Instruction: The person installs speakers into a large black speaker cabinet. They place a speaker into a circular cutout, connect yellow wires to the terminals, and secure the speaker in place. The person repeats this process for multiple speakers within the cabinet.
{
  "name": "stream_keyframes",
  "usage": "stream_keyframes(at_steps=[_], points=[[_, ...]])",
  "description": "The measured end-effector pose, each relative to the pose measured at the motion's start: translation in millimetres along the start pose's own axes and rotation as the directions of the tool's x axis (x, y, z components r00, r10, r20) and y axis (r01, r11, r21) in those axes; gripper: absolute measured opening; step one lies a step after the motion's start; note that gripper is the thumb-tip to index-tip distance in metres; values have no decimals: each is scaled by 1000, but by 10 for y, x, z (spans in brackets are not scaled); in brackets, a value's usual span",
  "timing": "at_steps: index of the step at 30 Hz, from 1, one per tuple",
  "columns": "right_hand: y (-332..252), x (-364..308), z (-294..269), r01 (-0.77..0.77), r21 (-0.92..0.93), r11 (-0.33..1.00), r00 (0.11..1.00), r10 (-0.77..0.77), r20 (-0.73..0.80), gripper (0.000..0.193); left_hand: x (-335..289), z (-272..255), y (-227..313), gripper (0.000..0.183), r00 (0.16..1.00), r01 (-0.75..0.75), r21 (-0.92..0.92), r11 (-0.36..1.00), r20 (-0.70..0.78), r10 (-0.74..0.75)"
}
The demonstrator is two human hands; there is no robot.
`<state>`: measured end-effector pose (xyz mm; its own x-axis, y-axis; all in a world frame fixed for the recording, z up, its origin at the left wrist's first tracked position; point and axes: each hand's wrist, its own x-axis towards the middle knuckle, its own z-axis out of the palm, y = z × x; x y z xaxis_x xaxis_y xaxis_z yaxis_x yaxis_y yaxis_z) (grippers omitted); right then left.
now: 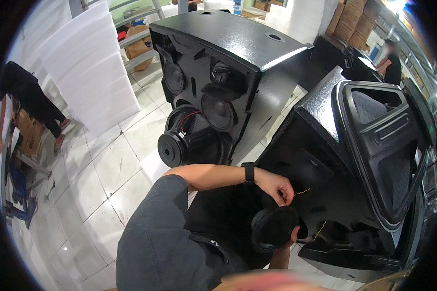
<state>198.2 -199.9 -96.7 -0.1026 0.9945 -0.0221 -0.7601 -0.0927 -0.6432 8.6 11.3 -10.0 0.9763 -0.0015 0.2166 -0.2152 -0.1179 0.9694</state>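
A round black loudspeaker driver (275,229) is tilted in front of me, gripped at its right edge by my right hand (293,236). Above the driver's upper rim, my left hand (278,188), with a dark watch on its wrist, has thumb and fingers pinched on a thin yellow wire (303,192). That wire runs right toward a black speaker cabinet (296,145). Lower on the same cabinet, a second yellow wire (319,230) hangs by a dark round opening. The driver hides part of my right hand's fingers.
Behind stands another large black cabinet (277,53) with several drivers, one hanging out on a red wire (189,119). A black molded frame (383,136) leans at the right. White foam sheets (77,63) stand at left. One person is at far left, another at far right.
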Motion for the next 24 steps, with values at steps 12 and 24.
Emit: stream_keyframes(at_steps=[12,24], points=[[21,-31,-192,-50,33,998,999,50,3,82,-196,268,170,16,965,-1,264,964,-254,71],[-3,-45,-25,-114,41,993,993,114,-2,83,-258,341,35,20,920,126,-39,991,-369,-131]])
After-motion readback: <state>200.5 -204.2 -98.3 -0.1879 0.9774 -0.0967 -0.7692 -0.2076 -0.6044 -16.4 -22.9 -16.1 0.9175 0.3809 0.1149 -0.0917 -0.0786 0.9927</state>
